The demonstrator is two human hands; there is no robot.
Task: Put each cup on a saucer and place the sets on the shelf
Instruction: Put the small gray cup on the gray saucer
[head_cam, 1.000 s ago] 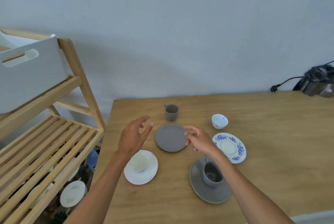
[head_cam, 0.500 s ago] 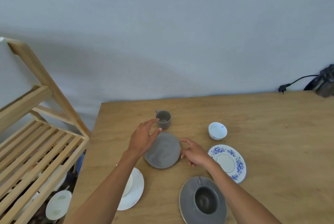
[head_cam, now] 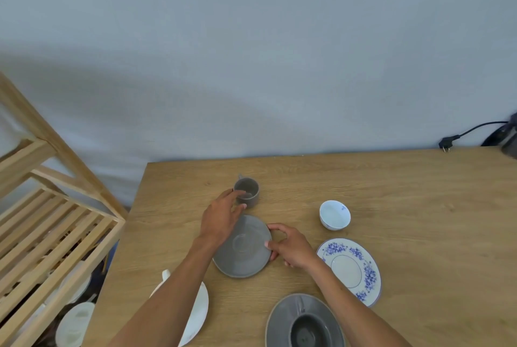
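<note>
A small grey cup (head_cam: 247,191) stands at the back of the wooden table (head_cam: 391,192); my left hand (head_cam: 221,220) reaches it, fingertips touching its near side. In front of it lies an empty grey saucer (head_cam: 242,248), and my right hand (head_cam: 291,247) pinches its right rim. A white and blue cup (head_cam: 334,214) stands alone behind the blue-flowered saucer (head_cam: 351,268). A dark grey cup (head_cam: 307,330) sits on a grey saucer (head_cam: 282,318) at the near edge. My left arm hides most of a white saucer (head_cam: 200,310) and its cup. The wooden shelf (head_cam: 50,234) stands to the left.
A black plug and cable (head_cam: 458,137) lie at the table's far right corner, beside a dark object cut off by the frame. White dishes (head_cam: 74,324) show on the floor level under the shelf slats. A grey wall runs behind the table.
The view has tilted down and left. My left hand moved forward from above the grey saucer to the grey cup. My right hand has stayed at the saucer's right rim.
</note>
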